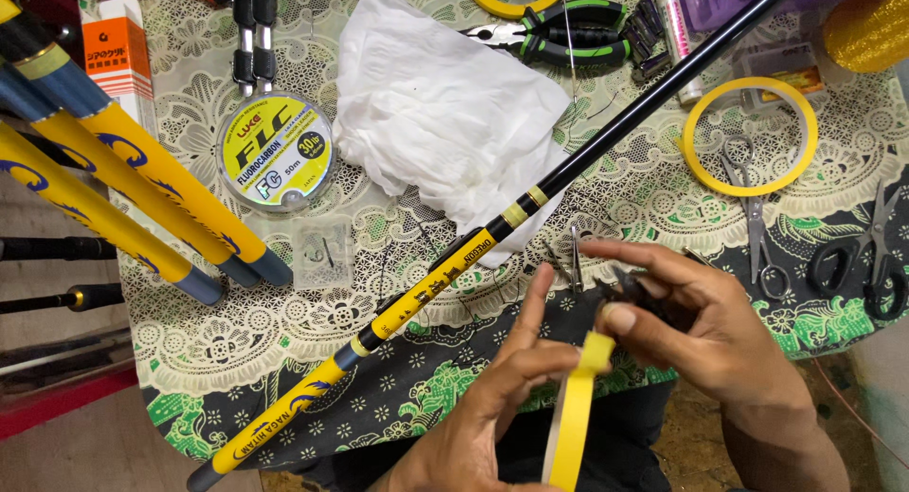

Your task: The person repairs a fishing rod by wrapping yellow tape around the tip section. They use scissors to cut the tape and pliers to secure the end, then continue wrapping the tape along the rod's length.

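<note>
While both hands work close together at the near edge of the table, the left hand (492, 407) pinches a roll of yellow tape (571, 426), held on edge, with the thumb and forefinger closed on its top. The right hand (701, 331) meets it from the right: its thumb presses on the tape's upper end, and its fingers are clenched around a small dark object (632, 288), too hidden to identify. Forefinger of the right hand points left, extended.

Just beyond the hands, a fishing rod (454, 265) lies diagonally on the patterned tablecloth (284, 359), black toward the far right, yellow toward the near left. It passes over a crumpled white cloth (436, 104) at far centre.

Left of the cloth: a round spool of fishing line (275, 151) with a yellow label. A small clear bag (322, 253) lies just near of it. Thick yellow rod sections (123, 189) run off the left edge.

Far side: green-handled pliers (568, 33). Right side: a second yellow tape ring (750, 135) lying flat, a pair of slim silver scissors (755, 217) partly inside the ring, and black-handled scissors (871, 255) at the right edge.
</note>
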